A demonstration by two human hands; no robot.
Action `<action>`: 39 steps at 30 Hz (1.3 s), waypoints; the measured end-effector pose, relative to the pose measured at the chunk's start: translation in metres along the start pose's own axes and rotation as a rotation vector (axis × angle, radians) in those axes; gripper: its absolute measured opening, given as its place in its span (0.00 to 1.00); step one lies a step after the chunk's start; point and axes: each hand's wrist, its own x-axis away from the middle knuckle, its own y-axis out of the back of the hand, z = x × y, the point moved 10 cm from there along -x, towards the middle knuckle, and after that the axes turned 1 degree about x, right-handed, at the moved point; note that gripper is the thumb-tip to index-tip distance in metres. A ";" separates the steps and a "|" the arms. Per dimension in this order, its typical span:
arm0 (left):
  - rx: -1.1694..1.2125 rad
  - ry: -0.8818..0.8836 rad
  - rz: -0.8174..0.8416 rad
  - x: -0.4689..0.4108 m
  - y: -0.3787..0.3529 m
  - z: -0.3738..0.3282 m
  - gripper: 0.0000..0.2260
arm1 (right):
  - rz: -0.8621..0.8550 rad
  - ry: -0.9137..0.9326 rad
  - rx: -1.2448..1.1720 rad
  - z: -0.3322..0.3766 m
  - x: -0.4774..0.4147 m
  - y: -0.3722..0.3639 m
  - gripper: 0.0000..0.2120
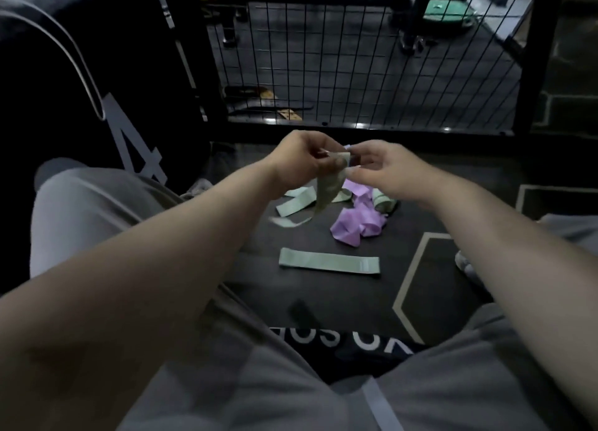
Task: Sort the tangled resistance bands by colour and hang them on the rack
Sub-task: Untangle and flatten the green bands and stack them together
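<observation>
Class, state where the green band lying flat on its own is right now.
In the head view, the flat green band lies centrally on the dark floor, just nearer the person than the purple bands.

The green band blurs at its tail; fingers hide its top.

This is a gym: behind the wire mesh panel stand machine frames and a green weight plate; in front of it resistance bands lie on rubber floor.
</observation>
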 end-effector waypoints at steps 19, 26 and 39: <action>0.236 0.355 0.170 -0.015 -0.039 0.102 0.11 | -0.192 -0.237 -0.238 -0.047 -0.053 0.003 0.11; -0.364 0.622 0.378 -0.009 -0.009 0.196 0.09 | -0.499 -0.611 -0.585 -0.172 -0.050 0.008 0.03; -0.259 0.931 -0.049 -0.015 0.022 0.321 0.06 | -0.402 -0.913 -0.177 -0.322 -0.027 -0.063 0.07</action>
